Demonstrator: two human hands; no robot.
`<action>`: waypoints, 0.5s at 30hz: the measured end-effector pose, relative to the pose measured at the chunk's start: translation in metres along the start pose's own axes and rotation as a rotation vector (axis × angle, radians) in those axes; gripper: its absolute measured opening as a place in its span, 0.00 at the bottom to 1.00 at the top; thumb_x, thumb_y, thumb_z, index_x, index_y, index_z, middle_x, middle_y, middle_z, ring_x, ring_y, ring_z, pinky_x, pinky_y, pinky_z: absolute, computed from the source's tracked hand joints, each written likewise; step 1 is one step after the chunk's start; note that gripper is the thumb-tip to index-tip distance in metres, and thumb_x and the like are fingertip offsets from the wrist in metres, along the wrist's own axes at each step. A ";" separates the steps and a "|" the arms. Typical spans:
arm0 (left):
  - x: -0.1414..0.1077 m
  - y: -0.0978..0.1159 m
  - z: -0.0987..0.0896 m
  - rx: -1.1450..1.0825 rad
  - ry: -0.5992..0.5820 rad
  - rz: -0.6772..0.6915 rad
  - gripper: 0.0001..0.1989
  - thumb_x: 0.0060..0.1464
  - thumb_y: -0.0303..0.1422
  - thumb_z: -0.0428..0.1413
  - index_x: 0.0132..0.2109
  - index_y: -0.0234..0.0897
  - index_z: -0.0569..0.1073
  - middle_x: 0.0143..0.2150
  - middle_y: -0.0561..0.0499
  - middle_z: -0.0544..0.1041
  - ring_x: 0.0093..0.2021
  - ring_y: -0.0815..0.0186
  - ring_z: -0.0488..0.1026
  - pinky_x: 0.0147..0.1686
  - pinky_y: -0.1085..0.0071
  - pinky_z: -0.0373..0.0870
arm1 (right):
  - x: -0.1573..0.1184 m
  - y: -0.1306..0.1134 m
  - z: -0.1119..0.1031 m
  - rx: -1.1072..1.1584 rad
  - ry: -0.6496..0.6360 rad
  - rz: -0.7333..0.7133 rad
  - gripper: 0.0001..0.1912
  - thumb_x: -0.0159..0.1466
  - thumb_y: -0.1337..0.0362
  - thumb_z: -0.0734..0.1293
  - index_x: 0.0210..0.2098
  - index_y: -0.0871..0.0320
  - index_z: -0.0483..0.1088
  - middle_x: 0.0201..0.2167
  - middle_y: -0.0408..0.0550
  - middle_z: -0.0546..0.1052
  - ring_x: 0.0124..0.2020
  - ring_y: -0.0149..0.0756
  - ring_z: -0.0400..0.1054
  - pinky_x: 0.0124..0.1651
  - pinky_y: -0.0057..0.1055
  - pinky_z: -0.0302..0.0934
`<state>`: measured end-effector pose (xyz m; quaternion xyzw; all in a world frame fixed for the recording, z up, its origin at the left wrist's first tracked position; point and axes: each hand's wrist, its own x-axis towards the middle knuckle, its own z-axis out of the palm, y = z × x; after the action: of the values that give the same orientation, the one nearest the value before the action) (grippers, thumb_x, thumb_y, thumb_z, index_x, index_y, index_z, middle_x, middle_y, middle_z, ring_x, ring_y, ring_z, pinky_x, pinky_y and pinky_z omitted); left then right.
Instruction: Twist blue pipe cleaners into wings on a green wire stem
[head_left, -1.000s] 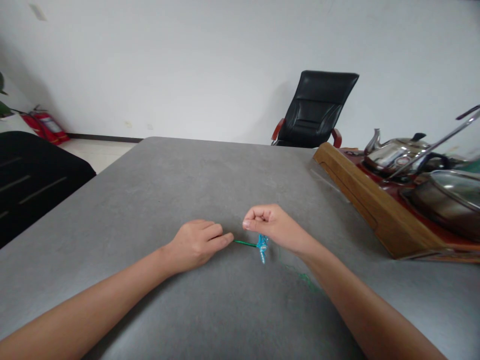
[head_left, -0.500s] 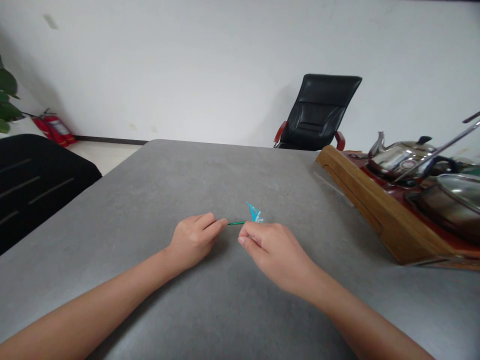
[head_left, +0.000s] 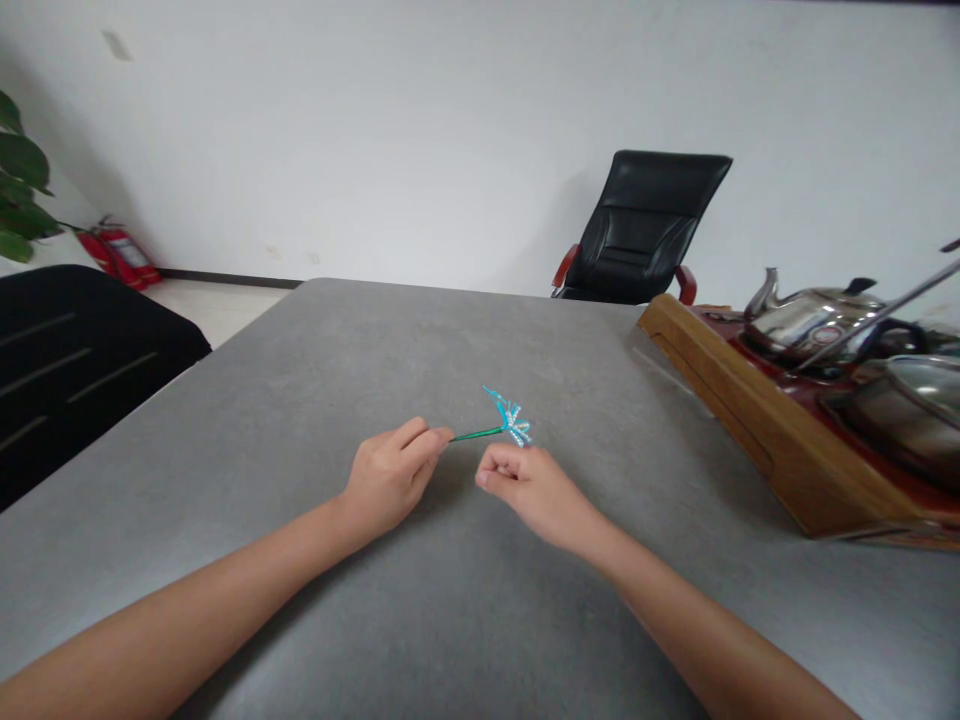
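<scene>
left grip point(head_left: 394, 478): nearly closed, you're pinching the green-stemmed blue wire sprig point(head_left: 480, 433) by its stem end | right grip point(head_left: 525, 487): curled, empty, just below the sprig's blue tuft point(head_left: 514, 423) | gray counter point(head_left: 300, 370) beneath both

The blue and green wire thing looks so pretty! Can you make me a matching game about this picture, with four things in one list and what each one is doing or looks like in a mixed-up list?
Things:
1. The twisted-wire figure
2. The left hand
3. The right hand
4. The steel kettle

Matches:
A. Sitting on the wooden tray
B. Curled in a loose fist
C. Green and blue
D. Pinching the end of the stem

Right pairs: 1-C, 2-D, 3-B, 4-A
</scene>
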<state>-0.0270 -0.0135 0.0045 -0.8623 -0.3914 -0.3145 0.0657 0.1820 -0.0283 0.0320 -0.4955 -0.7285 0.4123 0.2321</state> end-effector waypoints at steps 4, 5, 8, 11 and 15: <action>0.001 0.000 0.000 -0.045 0.001 0.047 0.12 0.63 0.28 0.44 0.45 0.36 0.71 0.29 0.53 0.68 0.25 0.72 0.65 0.26 0.77 0.61 | 0.010 0.019 -0.001 0.249 -0.043 0.044 0.08 0.58 0.65 0.64 0.23 0.59 0.65 0.17 0.35 0.58 0.21 0.26 0.52 0.25 0.24 0.46; 0.001 0.000 -0.001 -0.054 0.002 0.065 0.11 0.63 0.28 0.44 0.45 0.36 0.71 0.28 0.53 0.68 0.25 0.72 0.64 0.26 0.77 0.60 | 0.011 0.022 -0.002 0.288 -0.043 0.043 0.08 0.57 0.64 0.65 0.24 0.60 0.66 0.17 0.36 0.59 0.21 0.26 0.52 0.26 0.24 0.47; 0.002 0.000 -0.001 -0.061 0.004 0.150 0.11 0.63 0.28 0.45 0.44 0.36 0.72 0.27 0.53 0.67 0.24 0.71 0.63 0.24 0.76 0.59 | 0.013 0.026 -0.007 0.338 -0.058 -0.012 0.11 0.55 0.59 0.68 0.24 0.60 0.67 0.20 0.38 0.63 0.23 0.27 0.55 0.28 0.26 0.49; 0.003 0.000 -0.003 -0.064 -0.019 0.248 0.11 0.62 0.27 0.44 0.45 0.35 0.71 0.28 0.52 0.69 0.25 0.70 0.63 0.25 0.75 0.58 | 0.014 0.027 -0.012 0.399 -0.094 -0.006 0.16 0.53 0.54 0.69 0.23 0.60 0.66 0.19 0.38 0.63 0.23 0.27 0.54 0.28 0.26 0.49; 0.003 -0.001 -0.004 -0.074 -0.045 0.312 0.12 0.62 0.26 0.43 0.46 0.38 0.70 0.28 0.53 0.69 0.25 0.70 0.64 0.25 0.74 0.58 | 0.015 0.028 -0.019 0.462 -0.147 0.054 0.18 0.54 0.51 0.69 0.25 0.61 0.67 0.18 0.37 0.61 0.21 0.26 0.51 0.25 0.25 0.47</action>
<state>-0.0277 -0.0126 0.0092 -0.9212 -0.2424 -0.2954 0.0731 0.2048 -0.0032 0.0180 -0.4174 -0.6163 0.6087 0.2746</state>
